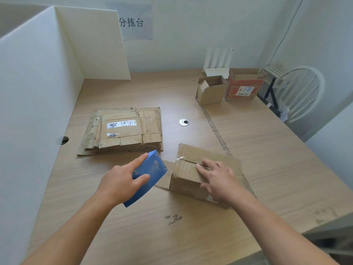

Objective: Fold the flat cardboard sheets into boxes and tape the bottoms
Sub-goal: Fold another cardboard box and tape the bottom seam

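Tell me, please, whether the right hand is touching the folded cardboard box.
Touching. The head view shows the right hand lying flat on the cardboard box, fingers pressing its top flaps beside the seam.

A pale wooden table [133,226] fills the corner of the room. White partition boards [38,83] stand along its left edge and far-left corner. A paper sign [133,22] hangs on the pale wall [191,35] behind. A white spindle-back chair [303,92] sits past the right edge. The light is soft and even.
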A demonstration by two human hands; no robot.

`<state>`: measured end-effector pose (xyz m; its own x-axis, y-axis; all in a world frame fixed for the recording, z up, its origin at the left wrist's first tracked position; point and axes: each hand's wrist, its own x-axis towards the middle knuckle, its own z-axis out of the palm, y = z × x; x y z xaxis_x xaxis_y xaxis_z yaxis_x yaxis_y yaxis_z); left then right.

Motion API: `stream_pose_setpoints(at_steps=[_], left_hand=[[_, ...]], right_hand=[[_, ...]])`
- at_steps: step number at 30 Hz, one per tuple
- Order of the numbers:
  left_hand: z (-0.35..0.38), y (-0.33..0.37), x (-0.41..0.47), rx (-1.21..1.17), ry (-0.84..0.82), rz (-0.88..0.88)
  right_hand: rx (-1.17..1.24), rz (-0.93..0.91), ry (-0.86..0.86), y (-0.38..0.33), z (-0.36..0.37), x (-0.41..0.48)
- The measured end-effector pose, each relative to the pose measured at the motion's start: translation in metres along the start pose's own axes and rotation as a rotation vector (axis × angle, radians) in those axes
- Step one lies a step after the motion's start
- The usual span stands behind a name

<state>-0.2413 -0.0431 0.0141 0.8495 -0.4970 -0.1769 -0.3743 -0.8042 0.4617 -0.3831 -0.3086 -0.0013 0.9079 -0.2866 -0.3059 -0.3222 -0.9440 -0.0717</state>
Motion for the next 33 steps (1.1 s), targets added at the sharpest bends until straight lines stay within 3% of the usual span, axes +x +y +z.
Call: stream_pose_setpoints(at_steps=[6,11,16,22,28,33], left_hand=[[-0.004,-0.002,-0.001,0.029,0.006,0.003],[-0.003,-0.001,0.0,0.038,0.017,0.018],[-0.002,-0.003,-0.001,0.055,0.028,0.029],[-0.004,-0.012,-0.007,0.045,0.035,0.067],[-0.005,-0.012,-0.014,0.095,0.061,0.191],[-0.005,-0.016,-0.015,0.081,0.112,0.329]], right_hand=[[-0.024,-0.068,-0.134,0.014,-0.017,-0.003],[0.133,0.036,0.081,-0.037,-0.006,-0.007],[0.12,0.143,0.158,-0.071,0.023,-0.002],[0.117,-0.071,0.059,-0.039,0.017,-0.002],[0.162,-0.136,0.126,-0.021,0.026,0.001],[0.214,-0.213,0.058,0.006,0.027,0.01]])
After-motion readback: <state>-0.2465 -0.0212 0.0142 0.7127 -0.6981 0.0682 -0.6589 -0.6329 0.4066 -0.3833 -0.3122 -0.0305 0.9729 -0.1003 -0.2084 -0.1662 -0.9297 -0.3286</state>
